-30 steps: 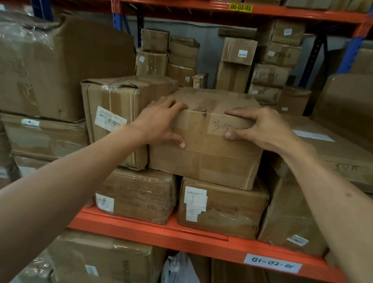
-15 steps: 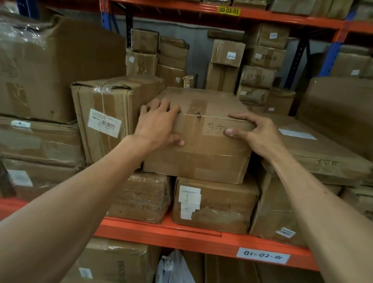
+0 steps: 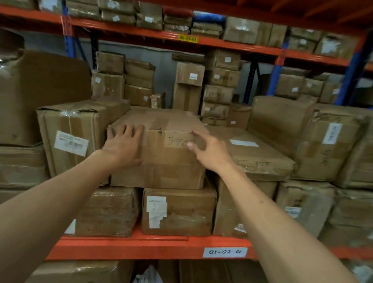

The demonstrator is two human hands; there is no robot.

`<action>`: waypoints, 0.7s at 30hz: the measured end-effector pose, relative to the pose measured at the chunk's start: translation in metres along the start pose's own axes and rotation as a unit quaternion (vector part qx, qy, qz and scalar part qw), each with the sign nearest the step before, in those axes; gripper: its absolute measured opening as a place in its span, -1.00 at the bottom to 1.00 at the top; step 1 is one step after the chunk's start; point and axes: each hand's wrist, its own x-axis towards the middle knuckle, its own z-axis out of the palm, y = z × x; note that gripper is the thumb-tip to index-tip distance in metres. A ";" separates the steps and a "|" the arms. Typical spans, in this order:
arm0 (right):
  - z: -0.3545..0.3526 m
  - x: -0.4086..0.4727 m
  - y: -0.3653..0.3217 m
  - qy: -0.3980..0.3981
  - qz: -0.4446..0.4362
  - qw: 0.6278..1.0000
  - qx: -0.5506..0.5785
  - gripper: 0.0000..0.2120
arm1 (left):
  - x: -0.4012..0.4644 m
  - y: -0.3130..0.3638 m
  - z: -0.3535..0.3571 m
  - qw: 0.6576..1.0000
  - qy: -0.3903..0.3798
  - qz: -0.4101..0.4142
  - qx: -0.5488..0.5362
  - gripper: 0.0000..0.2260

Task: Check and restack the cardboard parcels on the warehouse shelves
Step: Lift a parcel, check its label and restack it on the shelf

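Note:
A brown cardboard parcel (image 3: 168,162) with a handwritten number on its front sits in the middle of the shelf, on top of two lower parcels (image 3: 179,210). My left hand (image 3: 124,145) lies on its front left, with the fingers hooked at the top edge. My right hand (image 3: 209,152) hovers at the front right by the number. Its fingers are spread and only the index tip and thumb are near the cardboard.
A taped parcel with a barcode label (image 3: 73,131) stands tight on the left, and a flat wide parcel (image 3: 258,154) on the right. The orange shelf beam (image 3: 149,246) carries the tag 01-02-01 (image 3: 225,252). More stacked parcels fill the back, the upper shelf and the level below.
My right hand has loosened from the parcel's top edge and opened its fingers. My view has pulled back and tilted up, so more of the shelves shows. The parcel sits further in.

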 end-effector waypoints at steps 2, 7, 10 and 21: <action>-0.017 -0.015 0.006 0.020 -0.016 0.999 -0.035 -0.53 | -0.006 0.008 0.000 1.000 -0.006 -0.005 -0.008 0.03; -0.066 -0.057 0.053 0.119 0.022 0.991 -0.064 -0.59 | -0.022 0.063 0.008 0.995 0.036 0.091 -0.032 0.14; -0.088 -0.089 0.086 0.164 0.123 0.978 -0.041 -0.52 | -0.033 0.117 0.009 0.984 0.030 0.172 -0.041 0.12; -0.118 -0.099 0.182 0.157 0.236 0.939 0.196 -0.43 | -0.011 0.259 0.009 0.954 -0.074 0.087 -0.277 -0.09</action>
